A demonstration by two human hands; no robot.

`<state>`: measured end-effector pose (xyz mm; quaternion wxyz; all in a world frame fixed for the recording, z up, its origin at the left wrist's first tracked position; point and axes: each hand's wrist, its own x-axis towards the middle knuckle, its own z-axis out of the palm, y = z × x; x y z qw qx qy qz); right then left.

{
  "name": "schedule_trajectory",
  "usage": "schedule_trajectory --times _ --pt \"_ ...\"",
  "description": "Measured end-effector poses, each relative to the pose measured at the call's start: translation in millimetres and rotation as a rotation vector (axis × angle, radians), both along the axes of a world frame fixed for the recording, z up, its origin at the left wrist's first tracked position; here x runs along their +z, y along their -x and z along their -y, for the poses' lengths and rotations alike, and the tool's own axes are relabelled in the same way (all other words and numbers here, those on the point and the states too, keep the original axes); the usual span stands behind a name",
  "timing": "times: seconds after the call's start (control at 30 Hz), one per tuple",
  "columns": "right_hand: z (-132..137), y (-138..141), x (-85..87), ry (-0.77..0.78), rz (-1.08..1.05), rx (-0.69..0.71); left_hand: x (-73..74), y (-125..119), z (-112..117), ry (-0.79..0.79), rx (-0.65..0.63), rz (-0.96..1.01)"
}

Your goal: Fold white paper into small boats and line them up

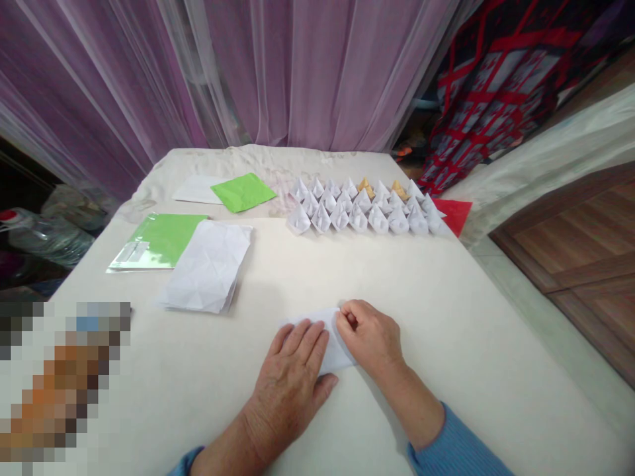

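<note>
A white sheet of paper [331,344], partly folded, lies on the cream table [446,317] near me. My left hand [292,380] rests flat on its left part, fingers stretched out and pressing down. My right hand [370,334] has its fingers curled, pinching the paper's upper edge at the fold. Most of the paper is hidden under both hands.
Several small folded white paper boats [362,208] stand in rows at the far middle, two yellowish ones among them. A red sheet [455,213] lies at their right. A white paper stack [208,264], green sheets [242,192] and a green packet [159,239] lie left. Purple curtains hang behind.
</note>
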<state>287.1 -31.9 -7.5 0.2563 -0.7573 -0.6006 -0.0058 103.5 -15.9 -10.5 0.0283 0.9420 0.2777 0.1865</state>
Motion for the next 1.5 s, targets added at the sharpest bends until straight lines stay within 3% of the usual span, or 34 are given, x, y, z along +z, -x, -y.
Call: schedule_trajectory --times 0.4,0.67,0.9,1.1,1.3,1.5 --pt "-0.4 -2.0 -3.9 0.054 -0.015 -0.069 -0.2 -0.9 0.0 0.059 0.01 -0.033" --pt "1.9 -4.7 -3.9 0.018 -0.026 0.04 1.8 0.2 -2.6 0.087 -0.003 -0.005" --pt "0.9 -10.3 -6.0 0.077 -0.01 0.053 13.6 3.5 -28.1 0.344 -0.042 0.069" --pt "-3.4 -15.2 -4.1 0.057 0.048 0.114 4.9 7.1 -48.0 0.38 -0.098 0.111" --pt "-1.5 -19.0 -3.3 0.283 0.115 0.1 -6.3 6.7 -56.1 0.368 -0.125 0.169" --pt "12.9 -18.6 1.2 0.401 0.122 0.154 -8.7 5.1 -62.4 0.403 -0.128 0.146"
